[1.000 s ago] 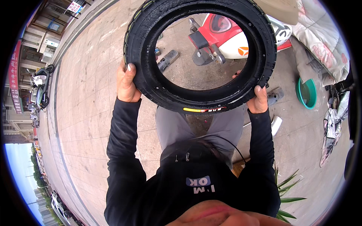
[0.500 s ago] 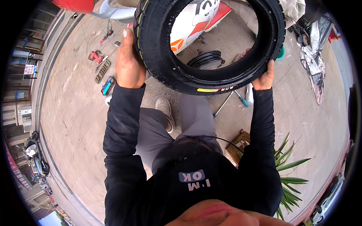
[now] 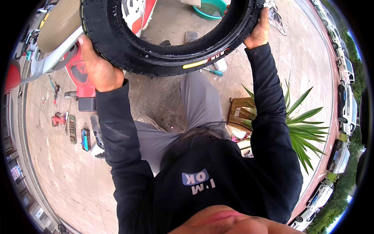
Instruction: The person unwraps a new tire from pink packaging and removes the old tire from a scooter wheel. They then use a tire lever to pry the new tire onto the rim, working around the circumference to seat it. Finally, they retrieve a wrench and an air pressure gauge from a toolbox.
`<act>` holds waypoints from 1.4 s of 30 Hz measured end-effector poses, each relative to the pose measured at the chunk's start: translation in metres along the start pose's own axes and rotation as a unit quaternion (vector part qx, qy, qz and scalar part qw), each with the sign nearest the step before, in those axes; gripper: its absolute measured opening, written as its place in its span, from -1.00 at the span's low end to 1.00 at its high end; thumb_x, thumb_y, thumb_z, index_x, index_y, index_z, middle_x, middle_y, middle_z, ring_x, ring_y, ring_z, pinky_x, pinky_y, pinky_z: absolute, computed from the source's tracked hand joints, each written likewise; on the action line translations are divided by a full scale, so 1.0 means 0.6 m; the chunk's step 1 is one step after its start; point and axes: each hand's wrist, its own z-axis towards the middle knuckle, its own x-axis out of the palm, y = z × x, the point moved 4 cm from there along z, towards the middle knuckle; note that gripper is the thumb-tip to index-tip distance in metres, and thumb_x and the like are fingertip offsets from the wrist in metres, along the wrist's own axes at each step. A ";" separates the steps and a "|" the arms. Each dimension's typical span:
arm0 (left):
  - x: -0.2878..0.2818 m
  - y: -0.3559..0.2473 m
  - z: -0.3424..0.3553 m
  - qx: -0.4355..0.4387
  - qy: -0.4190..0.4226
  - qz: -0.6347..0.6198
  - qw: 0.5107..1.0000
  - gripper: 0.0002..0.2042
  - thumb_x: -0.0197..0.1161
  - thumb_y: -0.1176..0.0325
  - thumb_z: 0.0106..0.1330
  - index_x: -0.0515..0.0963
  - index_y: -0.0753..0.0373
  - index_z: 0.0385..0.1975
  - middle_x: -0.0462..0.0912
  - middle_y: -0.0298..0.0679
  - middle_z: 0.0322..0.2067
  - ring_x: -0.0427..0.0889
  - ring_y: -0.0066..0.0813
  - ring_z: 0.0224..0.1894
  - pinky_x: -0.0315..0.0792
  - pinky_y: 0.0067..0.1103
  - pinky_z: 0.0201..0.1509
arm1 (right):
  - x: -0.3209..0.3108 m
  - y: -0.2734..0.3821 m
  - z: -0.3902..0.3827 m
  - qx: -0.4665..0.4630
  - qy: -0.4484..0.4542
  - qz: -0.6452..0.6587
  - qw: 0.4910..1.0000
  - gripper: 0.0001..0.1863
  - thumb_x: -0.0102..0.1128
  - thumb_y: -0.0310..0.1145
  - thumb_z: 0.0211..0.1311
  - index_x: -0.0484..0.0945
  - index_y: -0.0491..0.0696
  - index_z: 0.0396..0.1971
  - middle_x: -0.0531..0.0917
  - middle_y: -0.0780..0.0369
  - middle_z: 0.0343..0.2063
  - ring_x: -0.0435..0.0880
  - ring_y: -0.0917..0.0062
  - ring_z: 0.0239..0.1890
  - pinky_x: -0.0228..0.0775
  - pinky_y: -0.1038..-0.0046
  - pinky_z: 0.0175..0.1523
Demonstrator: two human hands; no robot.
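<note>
A black motor-scooter tyre (image 3: 156, 62), bare of any rim, is held up between my two hands, tilted so its open middle shows. My left hand (image 3: 102, 71) presses against its left tread, thumb pointing up along the outside and fingers hidden behind the rubber. On the right side, my right hand (image 3: 258, 34) grips the tyre with the thumb outside. A few of its fingertips show through the tyre's opening. Yellow and red markings run along the near sidewall. Through the opening I see part of a red-and-white panel (image 3: 149, 12) and the paved ground.
A green basin (image 3: 212, 11) with liquid stands beyond the tyre. Red scooter bodywork (image 3: 80, 76) is close by my left hand. On the left paving lie a red power tool (image 3: 58, 119), a bit case (image 3: 73, 129) and pliers (image 3: 56, 91). A spiky plant (image 3: 302, 126) grows near my right arm.
The view has turned, bringing the scooter's bodywork in at left and parked cars at right. Both hands still hold the tyre, which now sits higher and further left in the picture.
</note>
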 end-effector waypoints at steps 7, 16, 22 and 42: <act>0.071 0.035 0.001 0.021 0.013 -0.100 0.995 -0.37 -0.10 -0.13 0.56 0.32 0.29 0.35 0.44 -0.17 0.30 0.42 -0.27 0.31 0.23 -0.36 0.43 | 0.062 0.155 0.044 -0.053 0.152 -0.132 0.978 -0.09 -0.28 0.47 0.36 0.53 -0.09 0.19 0.73 0.07 -0.09 0.73 0.26 -0.09 0.61 0.18 0.07; 0.094 0.123 -0.021 -0.120 0.173 -0.034 0.977 -0.11 -0.38 -0.46 0.41 0.00 0.17 0.49 0.18 -0.03 0.43 0.28 -0.06 0.41 0.51 0.01 0.15 | 0.234 0.352 0.080 -0.148 0.103 -0.267 0.947 -0.37 -0.05 0.15 0.50 0.58 -0.16 0.10 0.77 0.11 -0.15 0.78 0.39 -0.21 0.64 0.35 -0.03; 0.117 0.123 -0.063 -0.164 0.177 -0.075 0.968 -0.05 -0.37 -0.52 0.36 -0.03 0.20 0.50 0.14 0.01 0.45 0.24 -0.03 0.44 0.43 0.02 0.26 | 0.275 0.374 0.128 -0.154 0.111 -0.385 0.903 -0.45 0.03 0.13 0.48 0.66 -0.11 -0.09 0.77 0.21 -0.32 0.73 0.50 -0.40 0.61 0.46 -0.23; 0.026 0.171 -0.052 -0.169 0.000 0.233 0.958 -0.46 0.12 0.15 0.51 0.29 0.34 0.37 0.40 -0.01 0.24 0.57 -0.28 0.06 0.51 -0.36 0.14 | 0.245 0.210 -0.058 0.017 0.157 -0.346 0.925 -0.10 0.36 -0.57 0.07 0.12 -0.23 0.43 0.41 0.05 0.29 0.47 0.35 0.27 0.33 0.40 0.36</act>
